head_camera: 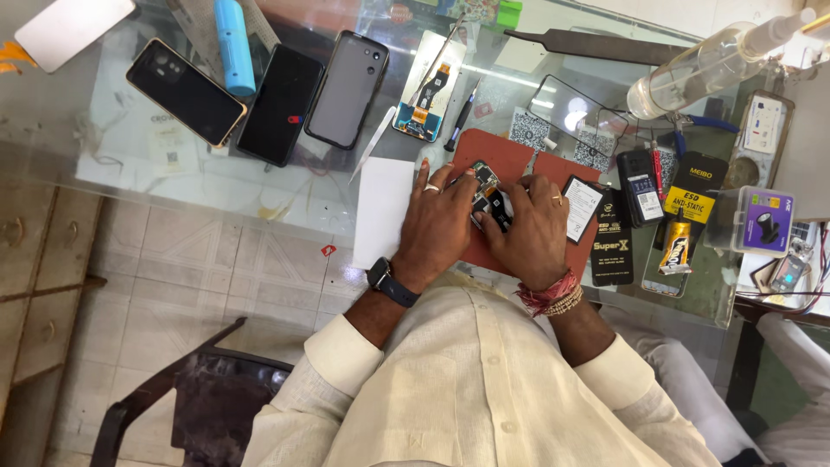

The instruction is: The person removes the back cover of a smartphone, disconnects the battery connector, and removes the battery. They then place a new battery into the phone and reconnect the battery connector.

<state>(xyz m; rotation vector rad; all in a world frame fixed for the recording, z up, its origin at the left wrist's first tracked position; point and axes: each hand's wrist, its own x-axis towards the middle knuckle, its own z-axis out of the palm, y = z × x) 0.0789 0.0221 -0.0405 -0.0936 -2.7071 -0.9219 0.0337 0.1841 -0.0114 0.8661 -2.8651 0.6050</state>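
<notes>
Seen from above: left hand (pixel 438 220) with a silver ring and a dark wristwatch, right hand (pixel 529 232) with a ring and red thread bracelets, both pressed onto a small opened phone body with exposed dark circuitry (pixel 486 192). Left fingers curled over its left edge, right fingers closed on its lower right part, thumb against a small black component; both hands gripping the same phone body. Lying on a reddish-brown rectangular work mat (pixel 501 151) on the glass-topped table (pixel 130 138), just in front of the cream-coloured shirt (pixel 484 380).

Just left of the hands, a blank white sheet of paper (pixel 383 207). Farther left in a row, well apart from the hands: a black phone with a gold frame (pixel 184 91), a light blue cylindrical tube (pixel 234 47), a black slab phone face down (pixel 281 104), a grey phone in a black case (pixel 348 88). Above the mat, a phone display part with an orange flex cable (pixel 425 91) and a dark-handled screwdriver (pixel 462 117). Right of the hands, a white-labelled flat battery (pixel 584 207), a black packet (pixel 612 251), a yellow glue tube (pixel 676 242), a clear plastic box with a purple label (pixel 750 220). At top right, a clear spray bottle on its side (pixel 705 65).
</notes>
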